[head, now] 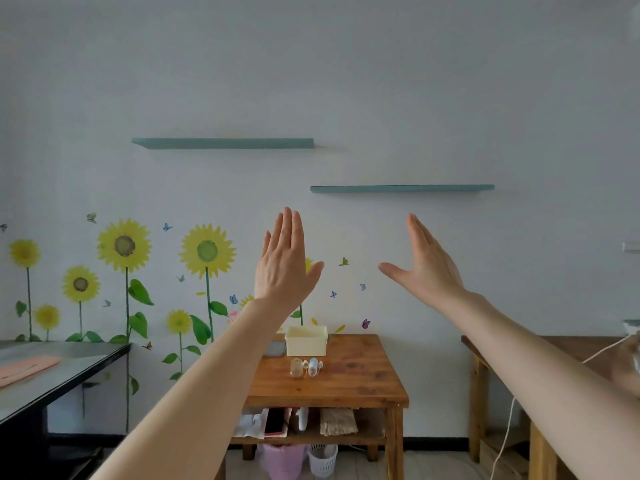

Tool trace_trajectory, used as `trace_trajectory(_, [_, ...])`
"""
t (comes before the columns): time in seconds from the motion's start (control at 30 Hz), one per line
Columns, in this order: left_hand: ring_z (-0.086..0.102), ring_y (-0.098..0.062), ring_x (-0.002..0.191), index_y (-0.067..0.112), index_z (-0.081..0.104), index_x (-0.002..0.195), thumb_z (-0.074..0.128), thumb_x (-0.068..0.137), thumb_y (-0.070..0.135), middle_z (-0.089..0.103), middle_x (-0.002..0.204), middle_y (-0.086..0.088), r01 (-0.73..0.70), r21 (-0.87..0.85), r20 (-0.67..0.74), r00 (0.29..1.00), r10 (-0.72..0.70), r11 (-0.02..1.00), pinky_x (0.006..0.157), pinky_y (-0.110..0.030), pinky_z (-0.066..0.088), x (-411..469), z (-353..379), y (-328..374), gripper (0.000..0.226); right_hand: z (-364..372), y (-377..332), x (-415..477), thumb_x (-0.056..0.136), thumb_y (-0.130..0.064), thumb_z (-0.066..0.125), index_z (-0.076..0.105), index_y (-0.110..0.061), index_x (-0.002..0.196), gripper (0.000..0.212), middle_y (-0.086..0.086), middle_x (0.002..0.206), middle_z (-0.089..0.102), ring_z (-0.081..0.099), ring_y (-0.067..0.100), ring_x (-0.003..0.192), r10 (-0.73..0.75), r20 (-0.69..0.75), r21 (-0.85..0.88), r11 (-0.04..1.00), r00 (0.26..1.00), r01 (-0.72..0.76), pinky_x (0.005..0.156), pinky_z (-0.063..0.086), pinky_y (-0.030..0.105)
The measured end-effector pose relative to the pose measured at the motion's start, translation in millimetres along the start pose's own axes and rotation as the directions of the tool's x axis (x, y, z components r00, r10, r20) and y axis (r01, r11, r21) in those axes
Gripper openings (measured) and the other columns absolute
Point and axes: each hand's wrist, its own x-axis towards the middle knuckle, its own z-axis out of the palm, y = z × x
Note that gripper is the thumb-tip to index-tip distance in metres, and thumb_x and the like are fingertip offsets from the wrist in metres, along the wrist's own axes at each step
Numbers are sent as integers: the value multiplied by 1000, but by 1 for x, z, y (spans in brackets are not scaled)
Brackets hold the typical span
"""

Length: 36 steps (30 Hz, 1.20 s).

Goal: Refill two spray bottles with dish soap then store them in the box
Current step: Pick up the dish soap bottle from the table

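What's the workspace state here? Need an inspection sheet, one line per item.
Surface: wooden table, bare apart from the job's things.
Job's things: cream box at the table's back edge; small bottles lying in front of it, details too small to tell.
Clutter: items on the lower shelf; two baskets on the floor beneath.
Grippers: left hand and right hand raised, open, empty.
Cables: white cord hanging at the right.
Surroundings: sunflower decals, two wall shelves.
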Motion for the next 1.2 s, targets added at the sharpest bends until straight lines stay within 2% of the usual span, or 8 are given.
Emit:
trace_trajectory(0.33, [-13,-19,145,8,-13,146,45,94,39,-15,156,-8,-13,-16,44,999,14,1000,116,-30,-7,46,79,8,84,40,62,47,86,-40,62,3,-14,150,91,-2,160,5,10,12,146,8,15,14,1000,1000,-8,113,18,27])
trace_trajectory(0.83, [-13,-19,145,7,-12,146,45,94,39,-14,157,-9,24,-9,-19,1000,-25,1000,117,-31,-5,149,219,61,85,77,200,158,87,-42,59,0,-16,150,90,-4,160,2,9,11,146,-54,49,-11,998,997,55,113,20,28])
trace_trajectory(1.2, [-12,-20,145,6,-12,146,45,94,39,-15,156,-9,-6,31,11,1000,5,1000,116,-31,-5,194,295,76,85,123,271,203,87,-42,59,0,-15,150,90,-3,160,3,9,12,146,-57,76,9,998,995,57,112,21,27])
